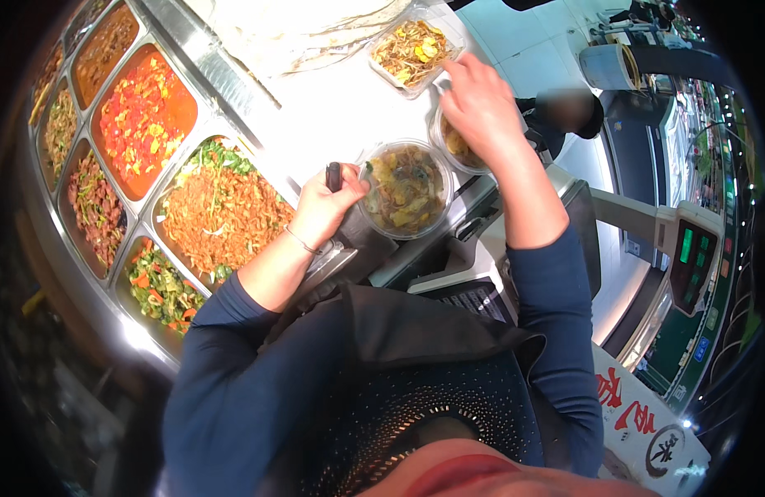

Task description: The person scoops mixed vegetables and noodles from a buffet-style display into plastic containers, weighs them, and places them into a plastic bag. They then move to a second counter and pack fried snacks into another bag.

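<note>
My left hand is closed around a short black object, perhaps a marker pen, and its fingertips rest against the rim of a round clear plastic tub of cooked vegetables and noodles. Beyond it, my right hand reaches over a second round tub, partly hidden beneath the hand. The right fingertips are at the near corner of a rectangular clear container with shredded food and yellow pieces; whether they grip it I cannot tell.
Metal pans of cooked dishes fill the left side. Flatbreads lie at the top of the white counter. A weighing scale with keypad and display stands right of me. Another person is beyond the counter.
</note>
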{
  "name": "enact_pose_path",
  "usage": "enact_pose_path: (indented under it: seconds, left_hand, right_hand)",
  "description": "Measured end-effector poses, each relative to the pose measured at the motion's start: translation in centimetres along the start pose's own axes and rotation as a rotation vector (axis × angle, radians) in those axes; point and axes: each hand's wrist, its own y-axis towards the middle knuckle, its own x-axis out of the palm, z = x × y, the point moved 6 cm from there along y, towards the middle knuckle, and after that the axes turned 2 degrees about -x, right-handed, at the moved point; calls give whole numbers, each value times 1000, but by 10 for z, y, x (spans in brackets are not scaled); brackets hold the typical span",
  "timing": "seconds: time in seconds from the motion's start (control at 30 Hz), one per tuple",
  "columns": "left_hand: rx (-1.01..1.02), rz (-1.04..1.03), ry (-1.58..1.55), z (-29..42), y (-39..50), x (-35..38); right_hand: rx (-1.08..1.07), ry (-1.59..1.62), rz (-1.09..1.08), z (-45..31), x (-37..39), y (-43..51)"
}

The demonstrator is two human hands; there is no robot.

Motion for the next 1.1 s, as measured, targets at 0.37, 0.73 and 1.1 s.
enact_pose_path:
  seconds: [0.37,0.73,1.1]
  left_hand:
    - [465,-111,742,101,-34,70]
    - [430,-534,830,98,-54,150]
    - [1010,-775,1197,168,-94,160]
  right_hand:
    - [-116,857,86,-100,-54,-129]
    - [303,1539,759,-5,-65,-171]
    - [78,1488,-333,-85,-58,-173]
